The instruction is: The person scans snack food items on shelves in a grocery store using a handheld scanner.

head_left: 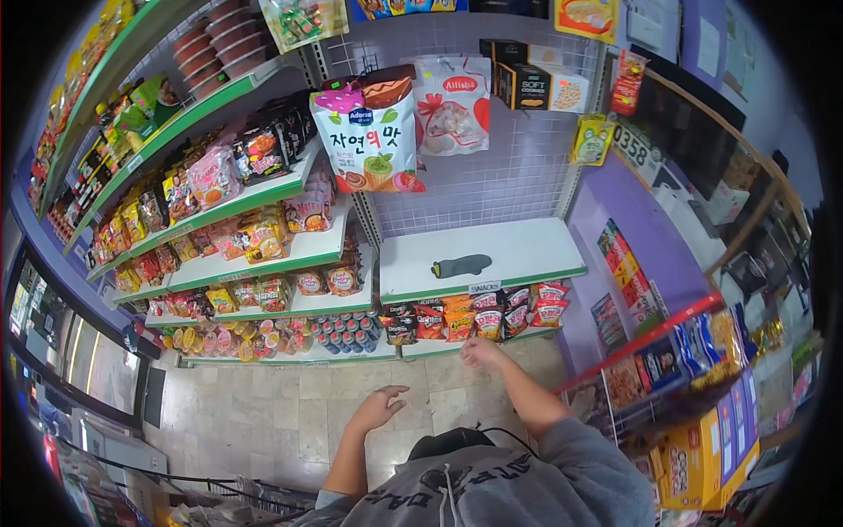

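Observation:
My left hand (379,407) is held out over the tiled floor with its fingers apart and nothing in it. To its right, my right hand (481,351) is extended toward the low row of snack bags, its fingers curled; whether anything is in them is too small to tell. Just beyond it are an orange Cheetos bag (459,323) and a white and red bag (488,323). Red Doritos bags (429,322) sit further left. On the white shelf (527,250) above lies a dark grey glove (462,265).
Shelves of noodle packs (263,237) stand on the left, with cans (347,334) low down. Large snack bags (371,145) hang at the back. A red-edged rack (645,347) and yellow boxes (702,457) are at right. Tiled floor (263,404) lies below.

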Motion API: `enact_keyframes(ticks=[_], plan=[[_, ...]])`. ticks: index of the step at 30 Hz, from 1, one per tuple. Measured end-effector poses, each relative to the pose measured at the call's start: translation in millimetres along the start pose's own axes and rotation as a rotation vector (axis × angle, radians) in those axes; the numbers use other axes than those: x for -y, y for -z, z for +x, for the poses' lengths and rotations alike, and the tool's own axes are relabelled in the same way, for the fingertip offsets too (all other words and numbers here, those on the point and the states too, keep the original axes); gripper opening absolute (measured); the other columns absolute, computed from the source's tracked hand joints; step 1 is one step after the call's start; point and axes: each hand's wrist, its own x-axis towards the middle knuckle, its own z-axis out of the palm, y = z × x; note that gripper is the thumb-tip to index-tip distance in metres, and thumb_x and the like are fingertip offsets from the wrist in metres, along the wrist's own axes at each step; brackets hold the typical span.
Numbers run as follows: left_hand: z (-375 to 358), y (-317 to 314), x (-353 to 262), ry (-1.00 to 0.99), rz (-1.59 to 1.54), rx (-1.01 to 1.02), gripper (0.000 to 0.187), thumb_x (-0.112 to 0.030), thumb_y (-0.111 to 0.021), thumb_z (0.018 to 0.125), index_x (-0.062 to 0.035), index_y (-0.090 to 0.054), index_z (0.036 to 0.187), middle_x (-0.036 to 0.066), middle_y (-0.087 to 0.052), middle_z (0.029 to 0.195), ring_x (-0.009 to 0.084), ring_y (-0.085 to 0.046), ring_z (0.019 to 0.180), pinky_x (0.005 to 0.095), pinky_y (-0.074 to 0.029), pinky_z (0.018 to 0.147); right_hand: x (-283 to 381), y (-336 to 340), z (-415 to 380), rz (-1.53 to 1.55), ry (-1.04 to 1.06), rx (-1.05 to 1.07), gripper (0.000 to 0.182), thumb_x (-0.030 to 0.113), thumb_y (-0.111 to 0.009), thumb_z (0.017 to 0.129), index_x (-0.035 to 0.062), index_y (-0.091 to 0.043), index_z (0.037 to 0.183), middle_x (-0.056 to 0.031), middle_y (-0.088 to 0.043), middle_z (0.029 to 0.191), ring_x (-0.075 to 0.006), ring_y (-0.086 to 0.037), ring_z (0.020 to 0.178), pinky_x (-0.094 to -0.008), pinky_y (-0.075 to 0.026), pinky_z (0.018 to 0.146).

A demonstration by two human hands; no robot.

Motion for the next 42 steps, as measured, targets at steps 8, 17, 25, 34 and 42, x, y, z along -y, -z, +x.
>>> enact_keyframes(ticks=[8, 17, 25, 34, 42], plan=[[134.6, 50.0, 58.9, 0.064, -0.072, 0.027, 0.034, -0.018, -0.063, 0.085, -0.0059, -0.060, 0.117, 0.017, -0.063, 0.112, 0.0303, -0.062, 0.099, 0.0378, -0.048, 0.086, 24.6, 74.8, 223.3, -1.040, 0.325, -0.191, 0.016, 0.014, -0.060, 0.078, 0.0006, -0.068, 0.074, -0.0151, -0.067, 0.073, -0.0280, -0.067, 0.065, -0.0405, -0.054, 0.059], [258.4, 124.2, 56.9, -0.025, 0.106, 0.152, 0.035, -0.019, -0.061, 0.086, -0.0057, -0.058, 0.119, 0.019, -0.061, 0.113, 0.0325, -0.061, 0.100, 0.0391, -0.049, 0.086, 28.3, 118.7, 361.6, -1.135, -0.079, -0.178, 0.039, 0.017, -0.052, 0.084, 0.0074, -0.057, 0.121, -0.0101, -0.029, 0.148, -0.0379, -0.033, 0.130, -0.0460, -0.043, 0.098], [277.8, 154.3, 67.7, 0.094, 0.130, 0.153, 0.037, -0.025, -0.059, 0.088, -0.0063, -0.057, 0.120, 0.020, -0.061, 0.113, 0.0326, -0.061, 0.100, 0.0397, -0.049, 0.086, 42.0, 126.7, 383.0, -0.931, -0.240, -0.208, 0.036, 0.017, -0.048, 0.087, 0.0091, -0.062, 0.119, -0.0033, -0.013, 0.155, -0.0350, -0.035, 0.130, -0.0457, -0.042, 0.098], [298.0, 143.1, 80.4, 0.130, 0.102, 0.187, 0.038, -0.026, -0.057, 0.089, -0.0066, -0.057, 0.122, 0.019, -0.060, 0.116, 0.0335, -0.059, 0.104, 0.0394, -0.047, 0.089, -18.4, 154.1, 420.8, -0.892, -0.110, -0.293, 0.031, 0.013, -0.051, 0.084, 0.0061, -0.063, 0.112, -0.0115, -0.044, 0.134, -0.0362, -0.050, 0.114, -0.0399, -0.047, 0.091], [345.3, 141.4, 48.8, -0.029, 0.014, 0.070, 0.047, -0.029, -0.060, 0.089, -0.0051, -0.050, 0.129, 0.020, -0.059, 0.118, 0.0314, -0.058, 0.107, 0.0377, -0.046, 0.091, 93.1, 167.5, 322.2, 0.038, 0.409, -0.434, 0.026, -0.005, -0.075, 0.056, 0.0008, -0.061, 0.077, -0.0076, -0.062, 0.074, -0.0222, -0.060, 0.067, -0.0323, -0.050, 0.068]])
